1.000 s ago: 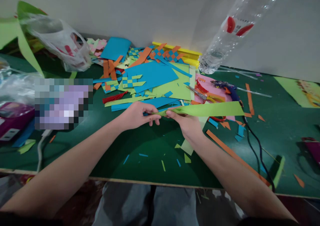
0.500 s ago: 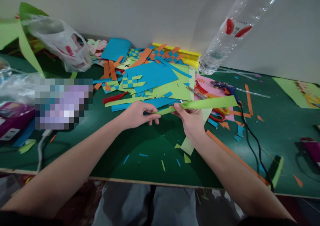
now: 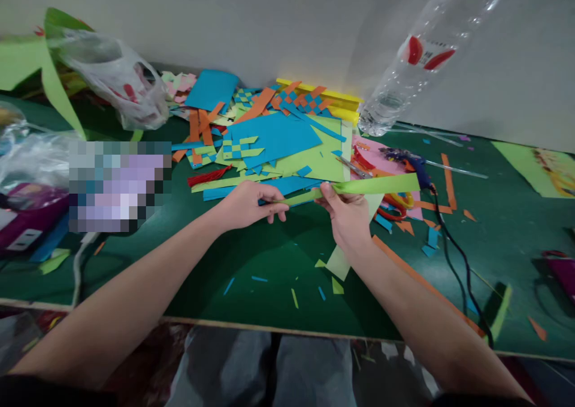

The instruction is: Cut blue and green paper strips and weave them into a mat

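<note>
Both hands hold one long light-green paper strip (image 3: 377,184) just above the green table (image 3: 269,257). My left hand (image 3: 247,204) pinches its left end, fingers closed over it. A little further right, my right hand (image 3: 345,215) grips the strip between thumb and fingers, and the free end runs out to the right over the pink sheet. Behind the hands lies a heap of blue, green and orange paper with woven checker pieces (image 3: 238,148) and a large blue sheet (image 3: 274,134).
A clear plastic bottle (image 3: 404,65) leans at the back right. Scissors (image 3: 354,168) lie on a pink sheet by a glue gun (image 3: 415,164) with a black cord. A plastic bag (image 3: 117,83) sits back left. Paper scraps dot the near table.
My right hand has slid rightward and up along the green strip, and the strip's free end has risen and tilted. The left hand has stayed put.
</note>
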Action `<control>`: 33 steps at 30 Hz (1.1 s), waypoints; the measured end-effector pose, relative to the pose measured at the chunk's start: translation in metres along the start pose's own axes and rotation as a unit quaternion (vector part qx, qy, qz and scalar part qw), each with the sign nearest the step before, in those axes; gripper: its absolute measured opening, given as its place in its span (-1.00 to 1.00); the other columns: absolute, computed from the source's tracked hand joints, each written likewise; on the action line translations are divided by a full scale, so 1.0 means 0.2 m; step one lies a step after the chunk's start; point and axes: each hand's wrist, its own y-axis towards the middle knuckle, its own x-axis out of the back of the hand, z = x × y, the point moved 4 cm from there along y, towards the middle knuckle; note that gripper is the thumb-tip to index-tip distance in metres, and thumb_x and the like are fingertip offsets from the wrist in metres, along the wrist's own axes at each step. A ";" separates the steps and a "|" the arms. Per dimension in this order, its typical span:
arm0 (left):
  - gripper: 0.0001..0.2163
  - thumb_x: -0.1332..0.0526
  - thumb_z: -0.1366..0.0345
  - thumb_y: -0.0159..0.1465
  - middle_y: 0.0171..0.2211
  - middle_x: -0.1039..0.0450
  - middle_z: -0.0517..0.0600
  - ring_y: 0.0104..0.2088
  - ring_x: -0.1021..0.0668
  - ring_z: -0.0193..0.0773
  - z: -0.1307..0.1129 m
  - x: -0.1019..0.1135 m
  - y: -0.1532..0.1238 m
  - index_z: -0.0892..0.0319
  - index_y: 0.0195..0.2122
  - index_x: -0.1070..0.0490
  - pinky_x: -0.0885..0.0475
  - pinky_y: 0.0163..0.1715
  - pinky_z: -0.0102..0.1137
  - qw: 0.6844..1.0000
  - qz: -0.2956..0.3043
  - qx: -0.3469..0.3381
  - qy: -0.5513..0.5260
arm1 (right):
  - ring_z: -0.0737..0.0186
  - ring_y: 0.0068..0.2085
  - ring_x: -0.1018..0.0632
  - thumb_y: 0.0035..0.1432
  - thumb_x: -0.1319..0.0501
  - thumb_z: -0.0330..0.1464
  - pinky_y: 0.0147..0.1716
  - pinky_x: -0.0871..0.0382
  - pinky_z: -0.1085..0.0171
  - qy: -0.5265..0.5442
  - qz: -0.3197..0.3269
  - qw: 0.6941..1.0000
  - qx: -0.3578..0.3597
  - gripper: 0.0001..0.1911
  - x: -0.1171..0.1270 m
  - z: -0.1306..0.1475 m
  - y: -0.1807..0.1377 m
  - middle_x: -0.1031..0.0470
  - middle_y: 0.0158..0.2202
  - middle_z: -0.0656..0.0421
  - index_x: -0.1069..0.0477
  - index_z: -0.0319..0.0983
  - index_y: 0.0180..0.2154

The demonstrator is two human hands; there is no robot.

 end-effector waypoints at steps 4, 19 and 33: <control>-0.76 -0.23 0.18 0.28 -0.56 -0.53 -0.08 -0.59 -0.52 -0.42 0.01 0.01 0.00 0.18 -0.47 -0.54 -0.40 -0.51 -0.55 1.000 -0.003 0.000 -0.004 | 0.17 -0.26 -0.66 -0.14 -0.49 -0.19 -0.17 -0.57 0.14 0.001 -0.004 1.000 -0.002 -0.78 0.01 -0.01 0.02 -0.65 -0.37 0.22 -0.59 -0.13 -0.43; -0.80 -0.25 0.20 0.27 -0.46 -0.58 -0.05 -0.58 -0.53 -0.43 0.08 0.02 0.00 0.17 -0.46 -0.50 -0.46 -0.46 -0.52 0.999 -0.022 -0.015 -0.038 | 0.34 -0.37 -0.61 -0.16 -0.49 -0.20 -0.24 -0.53 0.28 0.037 -0.067 0.997 0.011 -0.74 0.10 0.02 0.09 -0.62 -0.43 0.25 -0.53 -0.18 -0.45; -0.78 -0.24 0.19 0.27 -0.49 -0.57 -0.06 -0.58 -0.51 -0.44 0.06 0.01 0.00 0.16 -0.48 -0.52 -0.42 -0.51 -0.54 1.000 -0.005 -0.025 -0.014 | 0.35 -0.36 -0.61 -0.16 -0.49 -0.22 -0.24 -0.54 0.29 0.050 -0.101 0.993 0.033 -0.72 0.13 0.05 0.13 -0.57 -0.48 0.27 -0.46 -0.19 -0.51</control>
